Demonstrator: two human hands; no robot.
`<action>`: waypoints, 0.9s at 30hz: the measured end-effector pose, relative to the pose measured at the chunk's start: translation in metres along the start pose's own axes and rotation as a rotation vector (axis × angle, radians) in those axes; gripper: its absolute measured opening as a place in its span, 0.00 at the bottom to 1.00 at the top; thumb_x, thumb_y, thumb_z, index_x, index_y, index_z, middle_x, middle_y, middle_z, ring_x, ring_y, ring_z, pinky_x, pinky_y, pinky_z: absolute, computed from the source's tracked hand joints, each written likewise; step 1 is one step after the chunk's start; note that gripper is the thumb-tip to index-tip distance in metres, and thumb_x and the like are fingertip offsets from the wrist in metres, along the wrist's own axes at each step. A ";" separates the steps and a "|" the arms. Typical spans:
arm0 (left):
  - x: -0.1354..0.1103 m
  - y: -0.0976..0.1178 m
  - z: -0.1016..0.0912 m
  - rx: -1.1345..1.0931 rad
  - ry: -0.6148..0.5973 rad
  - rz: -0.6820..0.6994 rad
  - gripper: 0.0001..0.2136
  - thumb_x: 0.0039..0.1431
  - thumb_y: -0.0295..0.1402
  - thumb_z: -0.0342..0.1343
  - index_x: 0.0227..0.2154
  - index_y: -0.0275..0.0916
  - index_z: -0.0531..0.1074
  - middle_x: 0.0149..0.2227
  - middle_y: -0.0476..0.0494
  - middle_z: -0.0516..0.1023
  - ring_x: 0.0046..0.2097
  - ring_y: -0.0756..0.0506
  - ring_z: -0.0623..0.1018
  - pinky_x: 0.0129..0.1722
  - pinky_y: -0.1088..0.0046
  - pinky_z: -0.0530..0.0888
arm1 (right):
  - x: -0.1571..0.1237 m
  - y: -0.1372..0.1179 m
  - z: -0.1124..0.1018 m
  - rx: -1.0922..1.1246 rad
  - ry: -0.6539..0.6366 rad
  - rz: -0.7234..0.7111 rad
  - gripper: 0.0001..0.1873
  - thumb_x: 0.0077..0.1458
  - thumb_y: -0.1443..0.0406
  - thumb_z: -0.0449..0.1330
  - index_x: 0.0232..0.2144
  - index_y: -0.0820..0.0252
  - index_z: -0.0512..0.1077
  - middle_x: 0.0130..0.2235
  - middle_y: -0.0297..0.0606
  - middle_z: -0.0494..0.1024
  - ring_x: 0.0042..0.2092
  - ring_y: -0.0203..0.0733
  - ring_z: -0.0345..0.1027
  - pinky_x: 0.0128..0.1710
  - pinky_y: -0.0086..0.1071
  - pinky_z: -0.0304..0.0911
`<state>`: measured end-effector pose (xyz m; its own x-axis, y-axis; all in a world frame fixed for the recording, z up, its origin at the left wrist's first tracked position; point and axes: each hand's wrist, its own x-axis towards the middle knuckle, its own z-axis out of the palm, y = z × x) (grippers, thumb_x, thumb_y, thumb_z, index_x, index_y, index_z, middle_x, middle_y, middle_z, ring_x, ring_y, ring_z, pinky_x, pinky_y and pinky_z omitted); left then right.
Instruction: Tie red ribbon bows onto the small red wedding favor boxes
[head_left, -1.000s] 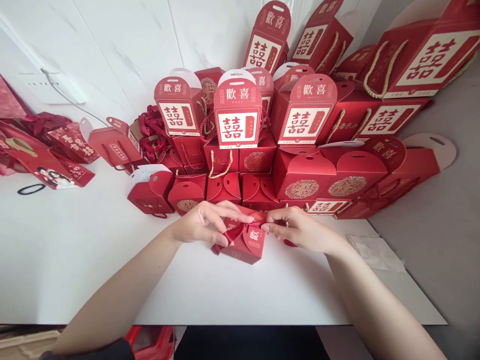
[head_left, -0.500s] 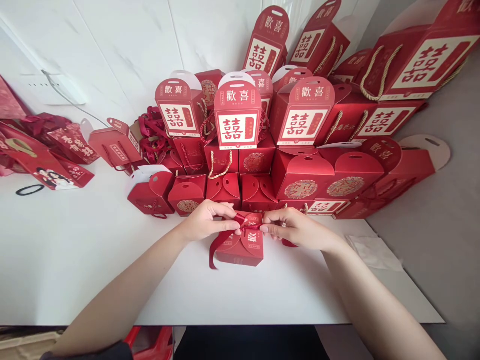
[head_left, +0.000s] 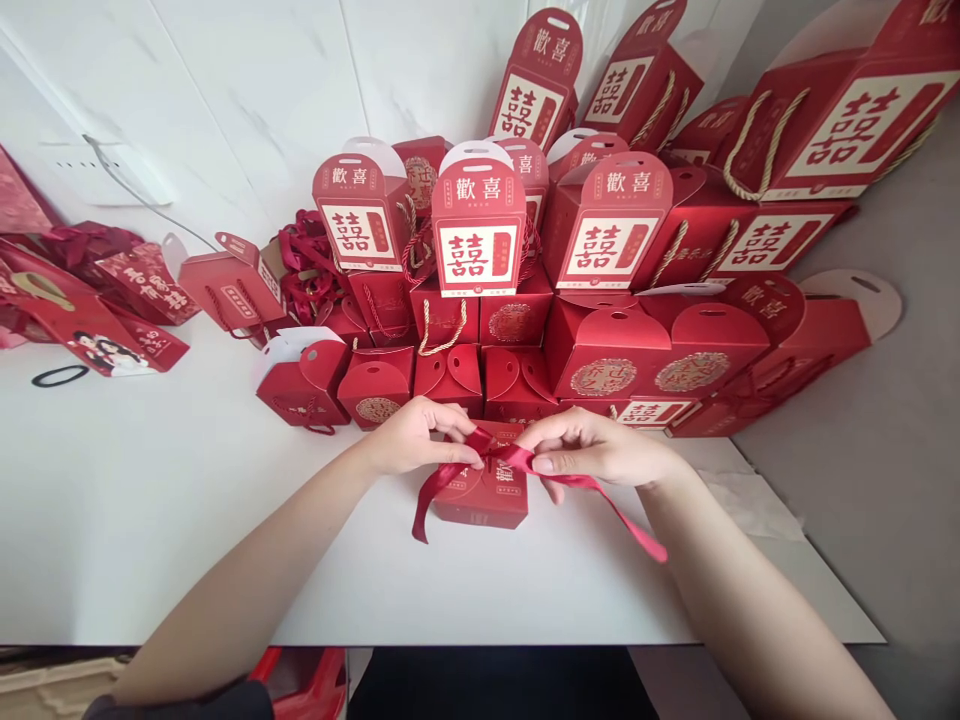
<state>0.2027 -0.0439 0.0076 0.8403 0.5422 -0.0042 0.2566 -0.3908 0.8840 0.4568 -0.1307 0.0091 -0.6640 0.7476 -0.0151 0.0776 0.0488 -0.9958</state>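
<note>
The left hand (head_left: 416,437) and right hand (head_left: 600,447) are now further apart, both holding the red satin ribbon (head_left: 510,459), which has a long new right tail, above the red gift box (head_left: 484,505) on the white table (head_left: 150,520).

Scene is brightly and evenly lit; the light appears diffuse, its source out of frame. Glare is limited to a faint sheen on the white tiled wall (head_left: 247,90). The white surface (head_left: 142,540) is rendered very pale, close to washed out. Only soft, faint shadows are cast beneath the left hand (head_left: 415,437) and right hand (head_left: 600,447). The red ribbon (head_left: 510,458) between them is captured fairly sharply. Wide-angle distortion is marked towards the frame edges, where the large red gift box (head_left: 847,120) at upper right is stretched and tilted.
</note>
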 end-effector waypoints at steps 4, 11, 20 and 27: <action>0.001 0.002 0.002 -0.033 -0.016 -0.007 0.11 0.49 0.38 0.68 0.33 0.38 0.82 0.27 0.47 0.76 0.35 0.48 0.72 0.40 0.71 0.72 | 0.013 -0.014 0.014 -0.337 0.119 -0.096 0.13 0.65 0.63 0.54 0.47 0.58 0.75 0.35 0.36 0.79 0.32 0.36 0.71 0.35 0.30 0.65; -0.002 0.001 0.003 -0.103 -0.017 -0.035 0.09 0.47 0.36 0.69 0.31 0.39 0.81 0.33 0.48 0.75 0.36 0.50 0.74 0.39 0.73 0.72 | 0.031 -0.014 0.032 -0.855 0.271 -0.217 0.13 0.63 0.71 0.54 0.43 0.53 0.75 0.35 0.33 0.81 0.32 0.37 0.71 0.34 0.30 0.60; -0.004 0.009 0.006 0.016 0.005 0.008 0.09 0.58 0.38 0.61 0.33 0.38 0.82 0.35 0.44 0.79 0.38 0.47 0.76 0.42 0.71 0.72 | 0.027 -0.003 0.034 -0.612 0.547 -0.174 0.08 0.64 0.60 0.57 0.39 0.56 0.74 0.34 0.35 0.77 0.34 0.37 0.68 0.35 0.32 0.61; -0.008 0.012 0.013 -0.144 0.058 -0.059 0.11 0.57 0.36 0.62 0.34 0.38 0.66 0.33 0.46 0.82 0.37 0.45 0.82 0.40 0.69 0.75 | 0.035 0.011 0.043 -0.552 0.597 -0.180 0.07 0.62 0.65 0.59 0.31 0.57 0.74 0.34 0.35 0.74 0.37 0.37 0.68 0.40 0.33 0.62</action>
<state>0.2052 -0.0632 0.0123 0.7957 0.6046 -0.0349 0.2300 -0.2483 0.9410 0.4023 -0.1330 -0.0058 -0.2070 0.9154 0.3452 0.4646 0.4025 -0.7888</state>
